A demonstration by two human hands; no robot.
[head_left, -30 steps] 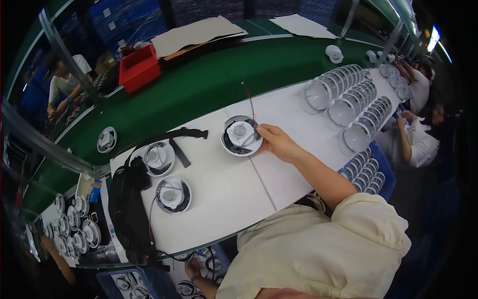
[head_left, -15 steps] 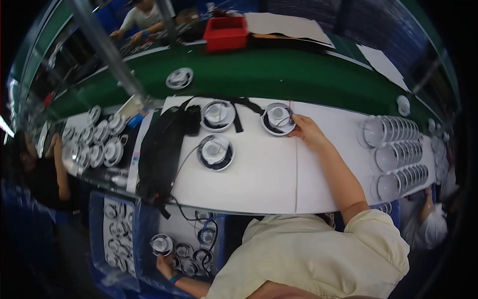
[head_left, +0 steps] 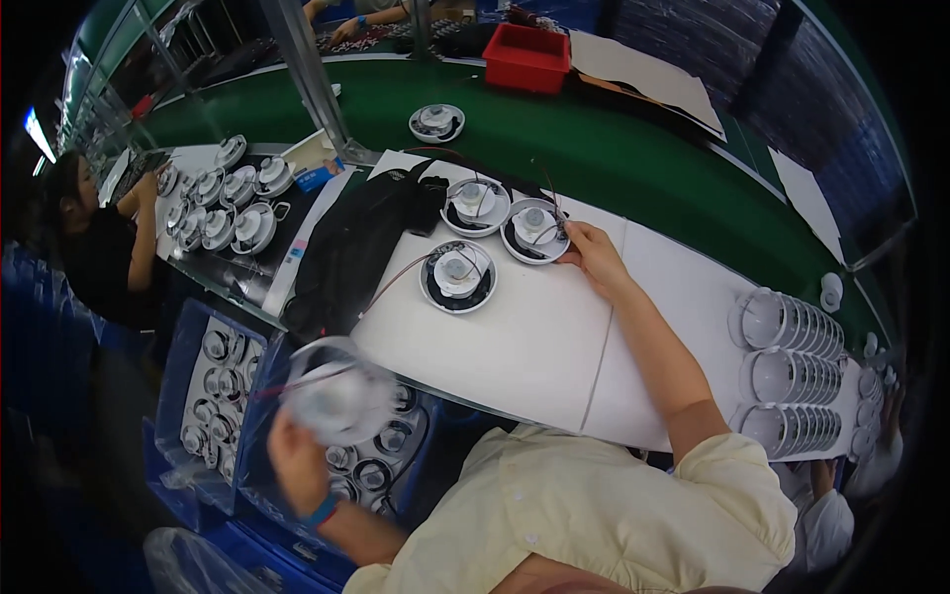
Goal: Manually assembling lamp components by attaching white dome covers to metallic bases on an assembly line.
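Note:
My left hand [head_left: 302, 460] grips a round white wired housing [head_left: 341, 398] by its lower edge. That housing is lifted over the blue bin beside the table and smeared by motion. On the white tabletop, my right hand [head_left: 594, 255] pinches the right rim of another dish-shaped housing [head_left: 534, 230], with a black ring, a white centre and thin wires. Close to its left stands a similar housing [head_left: 475, 206], and nearer to me a third one [head_left: 458, 277] with wires trailing left. A black fabric bag or cover [head_left: 351, 247] lies beside them.
Stacked white bowl-shaped shells [head_left: 787, 322] line the right side. Behind the table runs a green belt [head_left: 633, 198] with a housing [head_left: 436, 123] and a red bin [head_left: 526, 57]. Blue bins [head_left: 267, 436] hold more housings below. A co-worker [head_left: 104, 233] sits at the left.
My left hand has raised a housing up from the blue bin, toward the table edge. My right hand's housing now sits closer to the far left one. The head view has shifted.

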